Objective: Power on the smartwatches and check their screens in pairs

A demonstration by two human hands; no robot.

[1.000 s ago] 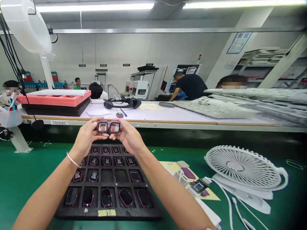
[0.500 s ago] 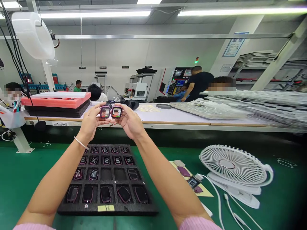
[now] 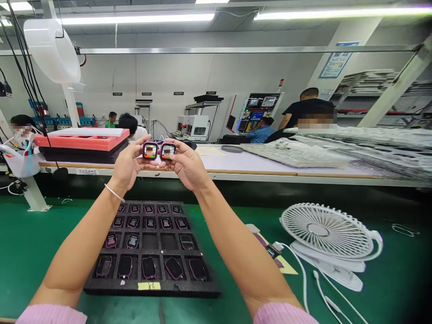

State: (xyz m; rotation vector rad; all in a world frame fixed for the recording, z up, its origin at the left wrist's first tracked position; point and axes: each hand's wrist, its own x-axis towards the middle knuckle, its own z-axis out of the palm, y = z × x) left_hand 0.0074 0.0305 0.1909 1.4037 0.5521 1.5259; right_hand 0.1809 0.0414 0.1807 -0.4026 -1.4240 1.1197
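Note:
Side by side in front of me I hold two smartwatch bodies with purple cases and lit screens. My left hand [image 3: 128, 163] grips the left smartwatch [image 3: 150, 151] by its edges. Around the right smartwatch [image 3: 168, 151] are the fingers of my right hand [image 3: 189, 165], with the thumb at its screen's lower right corner. Both screens face me and show a picture. Below my wrists lies a black foam tray [image 3: 189, 288] holding several more watch bodies, some with white text lit on their screens, others dark. Two compartments in its third row hold no watch.
A white fan [image 3: 319, 230] stands to the right on the green bench, with white cables beside it. Pink foam trays [image 3: 79, 141] are stacked on the raised shelf [image 3: 253, 175]. Clear plastic sheets [image 3: 337, 148] lie at right. Several people sit or stand beyond.
Both watches have risen slightly and shifted right in view, a little further apart. My right thumb has come onto the right screen's edge. A standing person in the background has moved right.

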